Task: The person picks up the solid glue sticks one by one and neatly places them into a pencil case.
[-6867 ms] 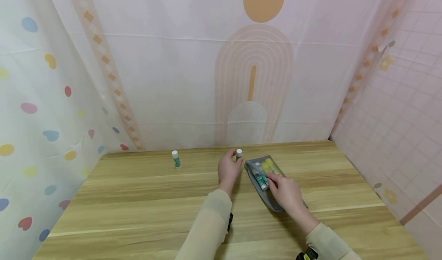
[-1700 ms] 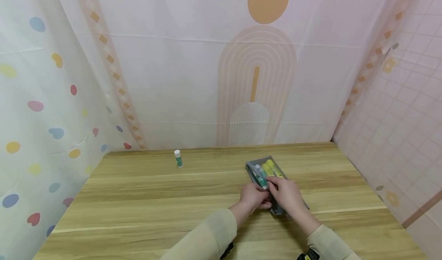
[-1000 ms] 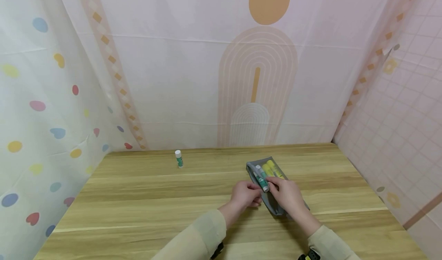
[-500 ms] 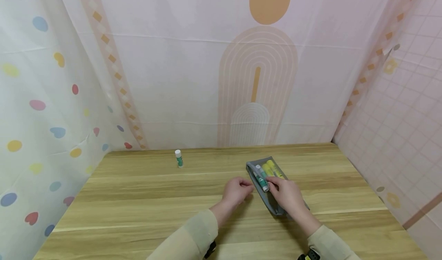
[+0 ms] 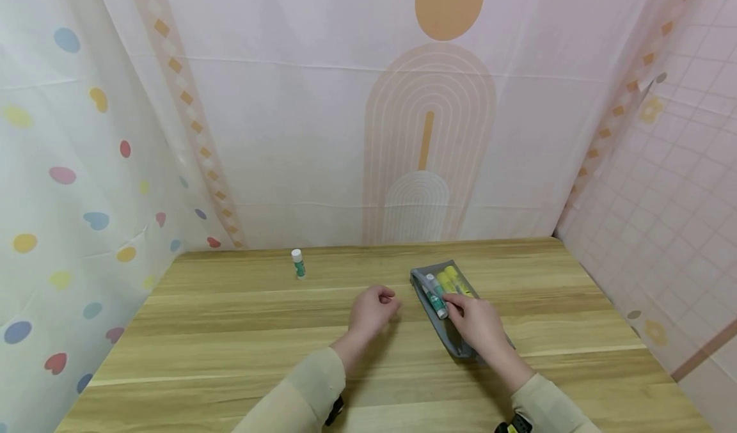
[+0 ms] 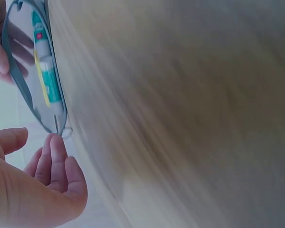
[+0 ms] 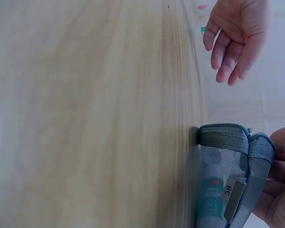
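Note:
My right hand [image 5: 480, 325] pinches the upper edge of a grey mesh zip pouch [image 5: 443, 335], holding its mouth apart. Inside lie green-and-white glue sticks [image 5: 435, 304] and yellow sticks [image 5: 452, 281], seen through the mesh. To the left of the pouch, my left hand [image 5: 368, 313] hovers over the table with loosely bent fingers and nothing in them. In the left wrist view, the pouch opening [image 6: 22, 85] gapes with glue sticks [image 6: 48, 78] inside. Another glue stick [image 5: 299, 265] with a white cap stands upright at the back left, apart from both hands.
The wooden table [image 5: 230, 330] reaches back to a patterned curtain [image 5: 299, 132], with further curtains at left and right. Only the one upright glue stick and the pouch stand on the visible tabletop.
Earlier my left hand held a glue stick near the back; later it was at the pouch mouth. Now it has drawn away leftward without it. My right hand keeps its hold on the pouch.

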Demonstrator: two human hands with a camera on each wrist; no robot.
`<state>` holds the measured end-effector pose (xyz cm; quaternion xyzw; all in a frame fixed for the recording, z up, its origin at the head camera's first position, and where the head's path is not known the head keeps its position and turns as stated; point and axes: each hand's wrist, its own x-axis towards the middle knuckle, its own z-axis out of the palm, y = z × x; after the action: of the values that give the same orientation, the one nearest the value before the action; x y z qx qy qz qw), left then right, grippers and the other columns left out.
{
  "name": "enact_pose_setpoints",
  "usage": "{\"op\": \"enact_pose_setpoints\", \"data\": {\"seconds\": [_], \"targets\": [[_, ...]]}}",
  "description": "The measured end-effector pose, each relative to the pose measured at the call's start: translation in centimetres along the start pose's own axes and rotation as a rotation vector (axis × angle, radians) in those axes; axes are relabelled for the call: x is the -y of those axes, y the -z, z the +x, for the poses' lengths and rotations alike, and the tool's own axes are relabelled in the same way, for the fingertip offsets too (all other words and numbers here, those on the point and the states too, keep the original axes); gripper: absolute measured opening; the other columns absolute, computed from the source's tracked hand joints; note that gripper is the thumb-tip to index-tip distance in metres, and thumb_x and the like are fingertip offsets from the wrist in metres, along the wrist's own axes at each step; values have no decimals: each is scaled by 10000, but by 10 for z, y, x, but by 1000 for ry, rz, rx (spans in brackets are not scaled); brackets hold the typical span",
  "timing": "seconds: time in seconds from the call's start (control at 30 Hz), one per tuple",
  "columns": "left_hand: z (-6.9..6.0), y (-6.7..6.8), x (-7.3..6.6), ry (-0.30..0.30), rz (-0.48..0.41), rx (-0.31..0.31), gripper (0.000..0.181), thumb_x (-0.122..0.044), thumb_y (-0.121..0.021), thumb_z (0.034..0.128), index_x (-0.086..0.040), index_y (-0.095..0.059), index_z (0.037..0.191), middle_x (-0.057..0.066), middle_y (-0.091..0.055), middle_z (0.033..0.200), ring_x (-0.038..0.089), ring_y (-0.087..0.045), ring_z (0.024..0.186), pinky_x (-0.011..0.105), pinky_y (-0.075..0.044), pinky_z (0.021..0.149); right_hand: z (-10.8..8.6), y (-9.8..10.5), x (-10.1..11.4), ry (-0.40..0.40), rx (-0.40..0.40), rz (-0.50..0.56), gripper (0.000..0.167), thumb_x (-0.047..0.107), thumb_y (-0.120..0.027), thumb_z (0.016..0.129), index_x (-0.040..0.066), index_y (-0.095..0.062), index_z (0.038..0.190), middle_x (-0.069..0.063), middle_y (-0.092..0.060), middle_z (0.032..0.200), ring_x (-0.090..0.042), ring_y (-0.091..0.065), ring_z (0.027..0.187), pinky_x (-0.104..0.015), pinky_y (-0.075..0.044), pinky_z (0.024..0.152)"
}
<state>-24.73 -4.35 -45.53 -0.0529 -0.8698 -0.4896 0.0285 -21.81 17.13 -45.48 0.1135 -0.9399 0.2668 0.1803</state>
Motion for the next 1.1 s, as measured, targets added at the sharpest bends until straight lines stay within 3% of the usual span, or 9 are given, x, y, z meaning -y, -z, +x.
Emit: {"op": "enact_pose_setpoints", "data": {"seconds": [0.23, 0.47, 0.77, 1.1], "targets": [[6, 16, 7, 0, 78, -97, 254, -164, -743, 863, 0, -695, 1051, 44, -701, 885, 226, -675, 833, 377, -553, 732, 1, 0, 0, -4, -1, 2, 185, 73, -705, 901, 65, -765, 1075, -89, -746, 904, -78, -419, 486, -250, -350, 436], [11, 39, 17, 8, 161, -154, 335, -232, -719, 898, -9, -677, 1144, 88, -709, 994, 253, -680, 892, 432, -552, 748, 1, 0, 0, -7, 11, 7, 189, 76, -702, 903, 65, -762, 1082, -87, -744, 907, -87, -435, 506, -259, -370, 452], [16, 68, 36, 63, 261, -224, 407, -284, -690, 918, -19, -650, 1225, 121, -703, 1128, 304, -672, 987, 539, -443, 920, 2, 0, -1, -22, 14, 12, 186, 81, -693, 910, 67, -763, 1082, -83, -745, 908, -87, -430, 500, -254, -368, 453], [19, 99, 58, 81, 362, -316, 447, -297, -722, 893, 15, -645, 1205, 162, -693, 1145, 384, -630, 1052, 615, -378, 921, 2, -1, -1, -18, 15, 12, 186, 77, -698, 904, 64, -764, 1078, -83, -744, 909, -84, -442, 516, -250, -380, 461]]}}
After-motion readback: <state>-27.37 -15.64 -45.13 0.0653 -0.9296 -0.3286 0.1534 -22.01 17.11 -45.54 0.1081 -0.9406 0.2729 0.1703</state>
